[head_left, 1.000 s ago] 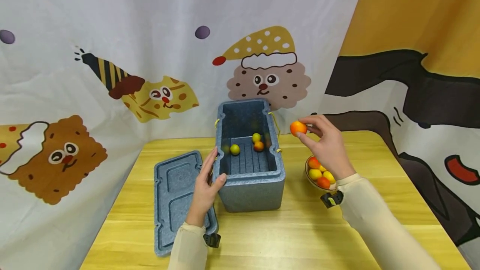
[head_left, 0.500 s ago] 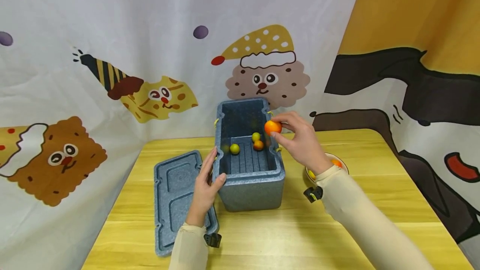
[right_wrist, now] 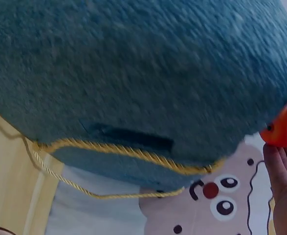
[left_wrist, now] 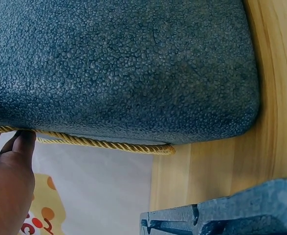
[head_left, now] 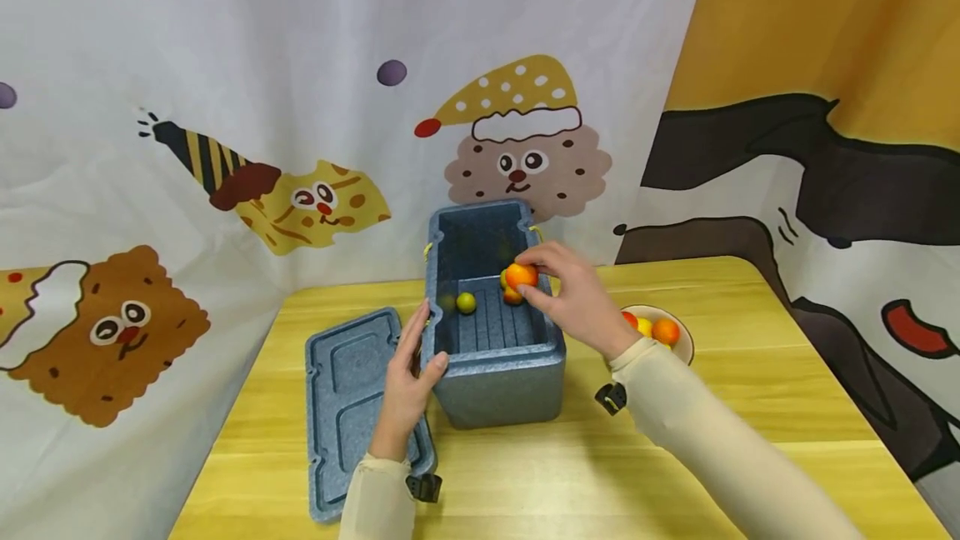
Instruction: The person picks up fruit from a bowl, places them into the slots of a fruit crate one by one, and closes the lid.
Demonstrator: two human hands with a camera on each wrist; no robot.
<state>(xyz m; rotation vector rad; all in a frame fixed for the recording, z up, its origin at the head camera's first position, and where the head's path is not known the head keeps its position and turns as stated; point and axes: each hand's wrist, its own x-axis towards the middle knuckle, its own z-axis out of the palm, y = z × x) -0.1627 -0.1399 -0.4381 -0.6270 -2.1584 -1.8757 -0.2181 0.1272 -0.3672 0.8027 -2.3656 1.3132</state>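
Note:
A small round orange-red fruit (head_left: 521, 276) is pinched between the thumb and fingertips of my right hand (head_left: 573, 298), over the open top of a blue-grey foam box (head_left: 498, 398). Inside the box lie a yellow-green fruit (head_left: 466, 302) and, partly hidden behind the held one, two more fruits. My left hand (head_left: 405, 390) rests against the box's left side near its front corner, fingers extended and thumb at the rim. In the left wrist view its fingers (left_wrist: 23, 147) are beside a yellow rope handle (left_wrist: 109, 144). The right wrist view shows the held fruit (right_wrist: 281, 129) past the box edge.
The box's lid (head_left: 352, 357) lies on the wooden table (head_left: 510, 482) to the left. To the right, a bowl (head_left: 686, 348) with several fruits stands partly behind my right forearm. A printed cloth (head_left: 337, 90) hangs along the table's back edge.
My right hand has carried the orange-red fruit leftward, from above the bowl to over the box. The left hand has stayed at the box's side.

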